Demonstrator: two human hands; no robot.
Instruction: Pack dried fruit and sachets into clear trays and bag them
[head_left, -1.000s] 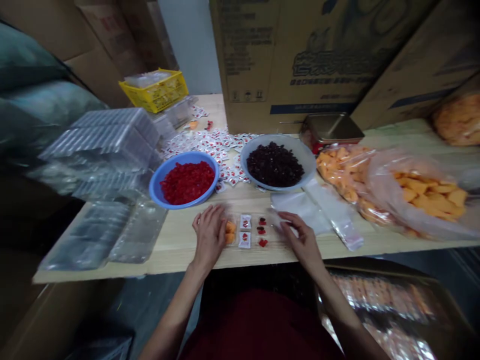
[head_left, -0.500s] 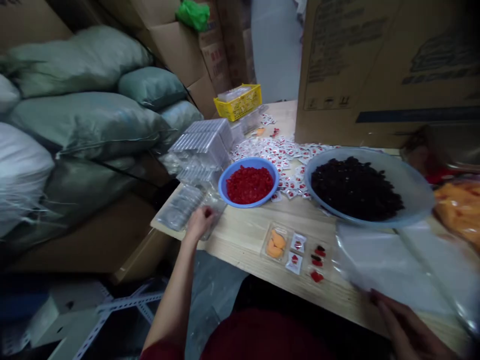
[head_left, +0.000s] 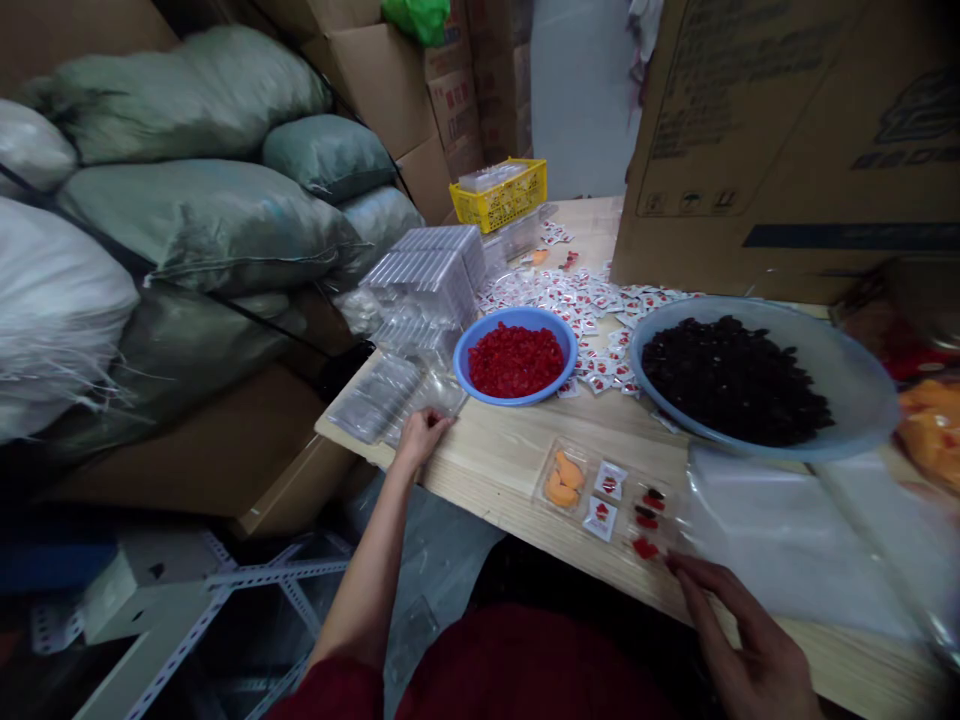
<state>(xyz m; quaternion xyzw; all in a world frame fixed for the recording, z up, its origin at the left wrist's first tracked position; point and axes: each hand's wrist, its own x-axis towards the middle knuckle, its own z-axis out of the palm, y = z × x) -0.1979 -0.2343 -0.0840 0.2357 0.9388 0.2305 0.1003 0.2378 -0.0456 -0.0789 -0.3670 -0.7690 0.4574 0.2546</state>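
My left hand (head_left: pixel 424 438) is closed in a pinch at the table's front edge, beside flat clear plastic packaging (head_left: pixel 382 395). Whatever its fingertips may hold is too small to tell. At the lower right, my right hand (head_left: pixel 742 625) has thumb and forefinger together by the right end of a clear compartment tray (head_left: pixel 553 508); what lies between them is not clear. Orange pieces (head_left: pixel 564 480) fill the tray's left compartment. Two printed white sachets (head_left: pixel 601 519) sit in its middle, and small red and dark pieces (head_left: pixel 646 517) lie in its right part.
A blue bowl (head_left: pixel 459 362) of red pieces and a wider pale blue bowl (head_left: pixel 862 400) of dark pieces stand behind the tray. Scattered sachets (head_left: pixel 592 292), stacked clear trays (head_left: pixel 427 265), a yellow basket (head_left: pixel 501 207) and a large carton (head_left: pixel 787 150) lie beyond. Plastic bags (head_left: pixel 795 540) lie right.
My right hand has moved left and inward, up to the tray's right end. My left hand has drawn slightly back from the plastic packaging. The whole view has shifted a little.
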